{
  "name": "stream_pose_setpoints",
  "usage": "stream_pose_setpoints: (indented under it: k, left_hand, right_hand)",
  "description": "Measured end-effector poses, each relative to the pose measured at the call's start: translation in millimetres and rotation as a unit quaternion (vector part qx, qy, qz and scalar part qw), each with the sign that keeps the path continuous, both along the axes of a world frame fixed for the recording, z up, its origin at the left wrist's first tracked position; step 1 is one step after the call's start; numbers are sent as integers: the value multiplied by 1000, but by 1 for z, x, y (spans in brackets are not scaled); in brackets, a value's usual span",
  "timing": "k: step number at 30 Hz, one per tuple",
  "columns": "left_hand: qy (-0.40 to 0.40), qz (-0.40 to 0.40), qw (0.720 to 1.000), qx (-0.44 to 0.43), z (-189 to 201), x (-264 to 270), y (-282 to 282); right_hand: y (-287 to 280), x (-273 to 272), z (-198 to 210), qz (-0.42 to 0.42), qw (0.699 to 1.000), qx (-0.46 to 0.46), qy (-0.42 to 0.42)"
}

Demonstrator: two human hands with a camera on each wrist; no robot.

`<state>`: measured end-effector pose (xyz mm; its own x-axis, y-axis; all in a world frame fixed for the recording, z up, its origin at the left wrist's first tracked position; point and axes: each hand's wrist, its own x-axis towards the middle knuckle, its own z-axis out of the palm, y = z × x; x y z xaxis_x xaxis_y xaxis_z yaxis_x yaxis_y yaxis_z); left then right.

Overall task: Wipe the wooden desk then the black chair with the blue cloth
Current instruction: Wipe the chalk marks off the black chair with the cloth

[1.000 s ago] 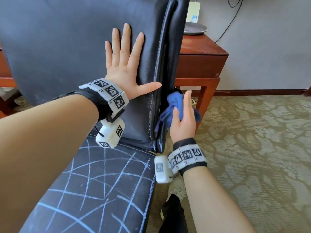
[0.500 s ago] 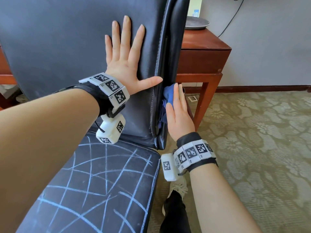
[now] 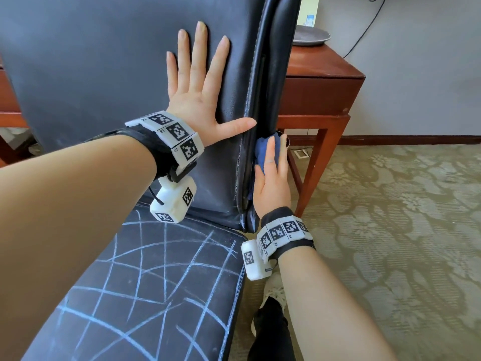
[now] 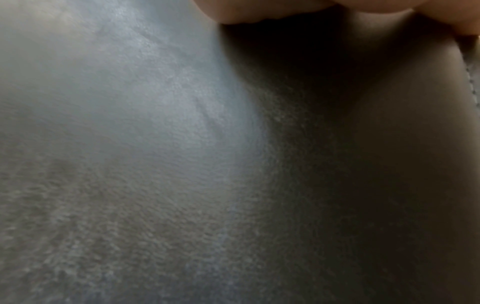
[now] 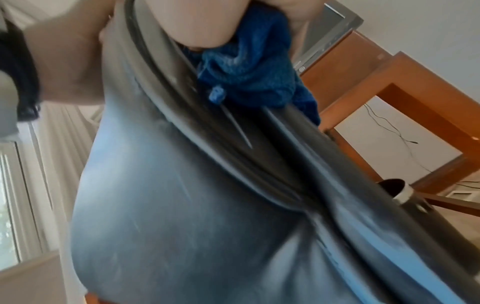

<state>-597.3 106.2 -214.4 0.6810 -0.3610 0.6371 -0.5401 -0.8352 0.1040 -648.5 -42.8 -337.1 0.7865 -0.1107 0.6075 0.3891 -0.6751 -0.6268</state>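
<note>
The black chair's backrest (image 3: 104,74) stands upright in front of me, and its seat (image 3: 156,295) is marked with pale blue chalk lines. My left hand (image 3: 200,82) lies flat on the backrest, fingers spread; its wrist view is filled with leather (image 4: 182,144). My right hand (image 3: 273,175) holds the bunched blue cloth (image 3: 261,149) against the backrest's right side edge. In the right wrist view the cloth (image 5: 249,72) sits wadded between thumb and fingers, against the chair's edge seam (image 5: 207,144). The wooden desk (image 3: 320,82) is behind the chair.
A grey plate (image 3: 309,36) sits on the desk's far corner, with a cable on the wall behind. A desk leg (image 3: 312,173) stands close to the right of my right hand. My leg and shoe (image 3: 273,298) are beside the seat on the patterned carpet (image 3: 390,230).
My right hand moved in from beside the chair and now holds the cloth against the backrest's side edge. My left hand stayed flat on the backrest.
</note>
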Motion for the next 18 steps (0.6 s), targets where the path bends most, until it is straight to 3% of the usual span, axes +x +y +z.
stream_pose_setpoints:
  k: [6, 10, 13, 18]
  left_hand:
    - [-4, 13, 1000, 8, -2, 3, 3]
    - [-9, 13, 1000, 7, -3, 3, 3]
    - [-9, 15, 1000, 7, -3, 4, 3]
    - [-13, 15, 1000, 9, -3, 8, 3]
  right_hand:
    - [-4, -8, -35, 12, 991, -24, 129]
    - [-7, -8, -18, 26, 997, 49, 47]
    - [-2, 3, -5, 2, 999, 45, -26]
    - [8, 11, -23, -12, 997, 69, -30]
